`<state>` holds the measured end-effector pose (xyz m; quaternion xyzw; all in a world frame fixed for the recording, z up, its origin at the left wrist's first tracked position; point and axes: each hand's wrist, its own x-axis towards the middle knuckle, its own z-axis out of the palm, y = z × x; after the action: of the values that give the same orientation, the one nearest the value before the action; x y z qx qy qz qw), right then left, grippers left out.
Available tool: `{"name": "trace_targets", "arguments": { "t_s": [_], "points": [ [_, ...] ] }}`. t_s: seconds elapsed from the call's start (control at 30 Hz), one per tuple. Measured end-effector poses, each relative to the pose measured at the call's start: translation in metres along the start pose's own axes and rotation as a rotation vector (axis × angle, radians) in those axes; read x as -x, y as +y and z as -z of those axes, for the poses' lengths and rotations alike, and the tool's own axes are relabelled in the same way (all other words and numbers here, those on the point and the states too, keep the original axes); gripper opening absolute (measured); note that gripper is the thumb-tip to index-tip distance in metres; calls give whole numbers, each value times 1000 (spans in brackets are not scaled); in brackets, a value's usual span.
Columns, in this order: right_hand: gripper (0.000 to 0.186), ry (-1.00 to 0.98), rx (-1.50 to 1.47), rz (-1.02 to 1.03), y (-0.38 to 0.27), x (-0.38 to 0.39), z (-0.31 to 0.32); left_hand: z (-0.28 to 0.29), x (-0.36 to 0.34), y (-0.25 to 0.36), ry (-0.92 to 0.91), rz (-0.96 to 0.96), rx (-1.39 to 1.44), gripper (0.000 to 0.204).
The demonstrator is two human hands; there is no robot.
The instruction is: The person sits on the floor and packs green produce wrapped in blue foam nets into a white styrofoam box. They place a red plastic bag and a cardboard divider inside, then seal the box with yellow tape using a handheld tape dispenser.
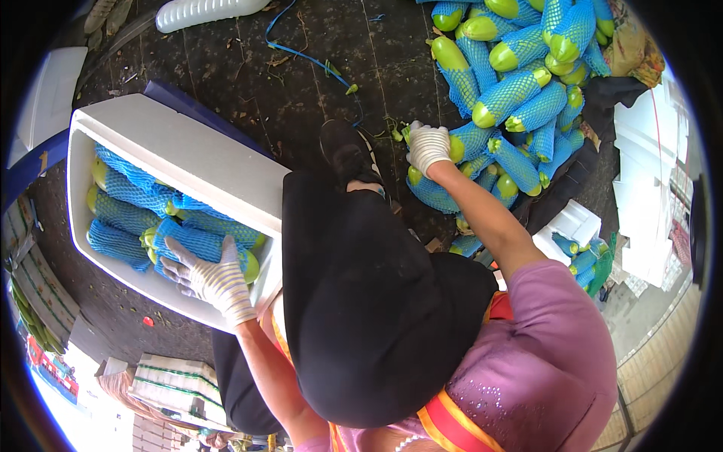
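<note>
Pale ribbed bottle (211, 11), blue string (306, 56) and red scrap (148, 322) on dark flooring (226, 71)

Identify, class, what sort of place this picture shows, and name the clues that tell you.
Probably a produce packing or loading area. A heap of green vegetables in blue mesh sleeves lies on a littered dark floor, and a white foam box holds more of them in matching mesh.

The left hand (215, 282) is covering part of one netted vegetable (199, 242), and the view's far edge is cutting off the vegetable pile (527, 99).
</note>
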<state>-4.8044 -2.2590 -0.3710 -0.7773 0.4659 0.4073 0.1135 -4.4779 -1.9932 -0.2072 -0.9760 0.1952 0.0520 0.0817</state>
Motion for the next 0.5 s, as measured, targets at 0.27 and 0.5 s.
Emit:
{"name": "trace_targets", "arguments": {
  "t_s": [0.27, 0.5],
  "points": [
    [52, 186, -369, 76, 29, 24, 50, -4, 2, -22, 24, -51, 187, 119],
    [23, 899, -1186, 615, 39, -12, 242, 5, -2, -15, 0, -68, 202, 116]
  ]
}}
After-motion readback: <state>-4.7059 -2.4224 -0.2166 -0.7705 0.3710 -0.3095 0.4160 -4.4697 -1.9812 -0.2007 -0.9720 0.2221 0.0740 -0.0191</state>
